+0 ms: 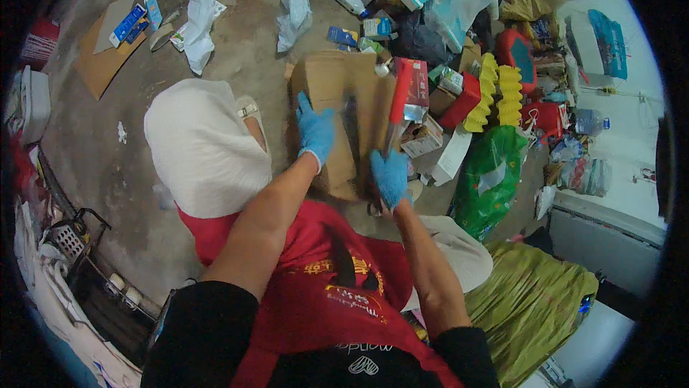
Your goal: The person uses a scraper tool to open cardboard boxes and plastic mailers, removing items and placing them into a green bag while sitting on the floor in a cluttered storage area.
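A partly folded brown cardboard box stands on the floor before me, between my knees. My left hand, in a blue glove, lies spread on the left side of the cardboard. In a matching glove, my right hand is at the right edge of the cardboard, its fingers closed at the lower end of a long, blurred item with a red part. Whether that item is a tool or packaging I cannot tell. Behind it sits a red printed carton.
Cartons, a white bottle, yellow wavy trays and a green bag are heaped at the right. Flat cardboard and a crumpled white bag lie at the left. A large olive sack is at the lower right.
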Action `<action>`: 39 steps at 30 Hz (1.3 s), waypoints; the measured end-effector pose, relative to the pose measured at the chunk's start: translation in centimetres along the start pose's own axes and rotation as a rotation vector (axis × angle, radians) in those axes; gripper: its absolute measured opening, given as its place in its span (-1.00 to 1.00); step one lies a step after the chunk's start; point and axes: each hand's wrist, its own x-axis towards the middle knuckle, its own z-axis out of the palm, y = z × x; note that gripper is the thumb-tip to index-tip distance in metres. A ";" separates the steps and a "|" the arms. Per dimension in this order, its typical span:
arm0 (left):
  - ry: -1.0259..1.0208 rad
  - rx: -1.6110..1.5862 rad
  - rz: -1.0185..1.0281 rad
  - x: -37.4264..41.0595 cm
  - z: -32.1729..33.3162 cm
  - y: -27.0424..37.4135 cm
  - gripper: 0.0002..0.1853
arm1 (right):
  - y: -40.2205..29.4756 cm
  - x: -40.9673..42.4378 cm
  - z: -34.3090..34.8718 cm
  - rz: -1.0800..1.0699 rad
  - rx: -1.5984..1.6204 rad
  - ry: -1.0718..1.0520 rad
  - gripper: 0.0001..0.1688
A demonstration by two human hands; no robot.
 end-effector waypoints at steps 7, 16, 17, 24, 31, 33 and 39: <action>-0.009 0.112 0.135 -0.6 0.2 -1.5 -0.17 | 2.6 -1.9 -4.8 0.136 0.328 0.175 -0.66; -0.102 -0.045 0.141 -0.1 -1.4 -0.1 -0.24 | -5.7 0.6 -5.9 0.115 0.782 0.003 -0.78; -0.099 -0.016 0.185 0.5 -1.4 -1.1 -0.26 | -5.0 1.8 -3.8 0.106 0.803 -0.029 -0.76; -0.085 -0.013 0.202 0.7 -2.8 1.4 -0.36 | -5.2 5.2 2.6 0.306 1.128 -0.252 -0.73; 0.040 0.622 0.384 1.8 -1.2 5.8 0.04 | -7.1 3.0 0.4 0.188 1.206 -0.459 -0.69; 0.016 0.722 0.337 2.3 -1.4 6.9 0.14 | -7.7 2.2 0.5 0.182 1.245 -0.480 -0.62; -0.201 0.621 0.343 2.9 -2.7 9.2 0.10 | -5.6 2.8 -3.3 -0.073 1.069 0.103 -0.74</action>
